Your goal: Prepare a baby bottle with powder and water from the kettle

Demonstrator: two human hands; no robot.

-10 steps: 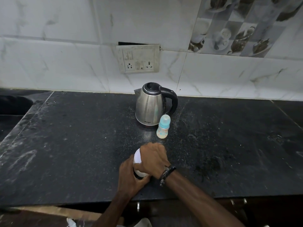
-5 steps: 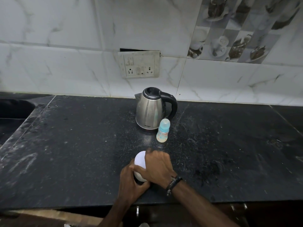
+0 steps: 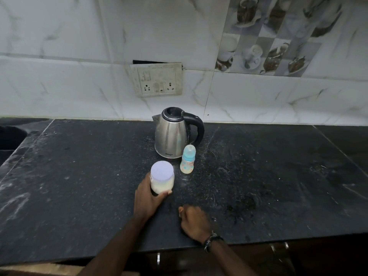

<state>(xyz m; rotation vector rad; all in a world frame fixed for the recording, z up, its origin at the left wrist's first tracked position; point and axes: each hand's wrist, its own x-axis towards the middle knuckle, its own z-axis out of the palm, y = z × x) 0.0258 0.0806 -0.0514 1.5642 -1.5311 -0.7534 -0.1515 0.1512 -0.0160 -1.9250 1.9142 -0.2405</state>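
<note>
Nearest, the right hand (image 3: 194,223) rests on the dark speckled stone worktop (image 3: 79,176), its grip loosely curled on nothing. Just beyond, the left hand (image 3: 148,198) wraps its grip around a clear, white-lidded jar of pale powder (image 3: 162,177). Farther back a small capped blue-topped baby bottle (image 3: 188,159) stands upright just beside a steel electric kettle with black handle (image 3: 173,134).

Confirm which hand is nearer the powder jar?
Left. The left hand wraps the powder jar from its left side; the right hand rests on the counter, apart from it.
</note>
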